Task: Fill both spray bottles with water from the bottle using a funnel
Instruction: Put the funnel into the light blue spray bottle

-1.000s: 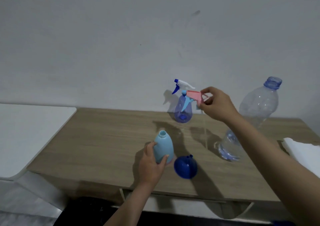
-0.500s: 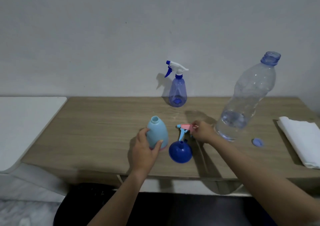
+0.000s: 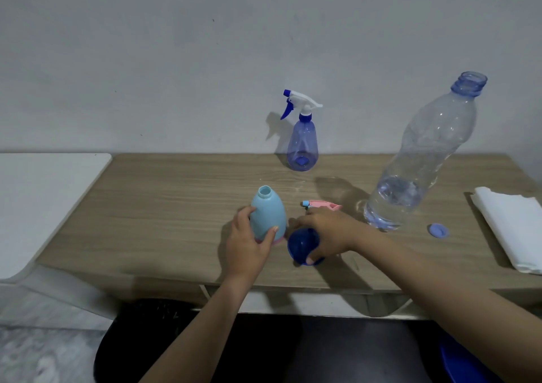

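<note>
A light blue spray bottle (image 3: pixel 268 214) stands open-necked near the front of the wooden table (image 3: pixel 164 206); my left hand (image 3: pixel 249 243) grips its lower body. Its pink and blue spray head (image 3: pixel 321 204) lies on the table just behind my right hand (image 3: pixel 325 231). That hand curls round the dark blue funnel (image 3: pixel 302 244), which sits on the table beside the light blue bottle. A clear blue spray bottle (image 3: pixel 302 145) with its white trigger head on stands at the back by the wall. A large uncapped water bottle (image 3: pixel 419 159), holding a little water, stands to the right.
A blue bottle cap (image 3: pixel 439 230) lies right of the water bottle. A folded white cloth (image 3: pixel 510 227) sits at the table's right end. A white surface (image 3: pixel 44 200) adjoins the table on the left. The wall rises directly behind.
My right hand brought the pink spray head down from the air, laid it on the table and moved onto the funnel. My left hand stayed on the light blue bottle.
</note>
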A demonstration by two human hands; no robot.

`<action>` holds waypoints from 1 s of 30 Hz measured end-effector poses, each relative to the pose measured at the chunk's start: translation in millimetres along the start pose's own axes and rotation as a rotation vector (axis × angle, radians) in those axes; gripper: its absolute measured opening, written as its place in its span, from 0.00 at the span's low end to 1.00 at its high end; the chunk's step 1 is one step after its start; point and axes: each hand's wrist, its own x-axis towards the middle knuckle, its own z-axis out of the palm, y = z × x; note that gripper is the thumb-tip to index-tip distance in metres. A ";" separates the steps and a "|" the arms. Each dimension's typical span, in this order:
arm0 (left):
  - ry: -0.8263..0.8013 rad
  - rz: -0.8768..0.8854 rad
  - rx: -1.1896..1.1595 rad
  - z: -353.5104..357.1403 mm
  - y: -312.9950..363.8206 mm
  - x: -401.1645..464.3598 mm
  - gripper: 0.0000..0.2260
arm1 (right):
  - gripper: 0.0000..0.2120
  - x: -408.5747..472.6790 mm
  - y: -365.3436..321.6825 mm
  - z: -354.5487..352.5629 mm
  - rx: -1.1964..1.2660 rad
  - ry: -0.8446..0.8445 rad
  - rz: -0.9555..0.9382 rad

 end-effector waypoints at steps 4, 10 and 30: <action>-0.008 -0.004 -0.025 -2.0 2.5 -0.1 0.26 | 0.35 3.2 -7.6 12.3 -0.161 0.001 -0.007; 0.003 0.004 -0.013 -2.9 2.6 -0.9 0.25 | 0.34 -11.9 9.1 4.1 0.126 0.228 -0.001; -0.017 -0.007 -0.036 -4.8 6.1 -2.3 0.25 | 0.27 -10.2 -43.9 -51.0 1.061 0.819 -0.029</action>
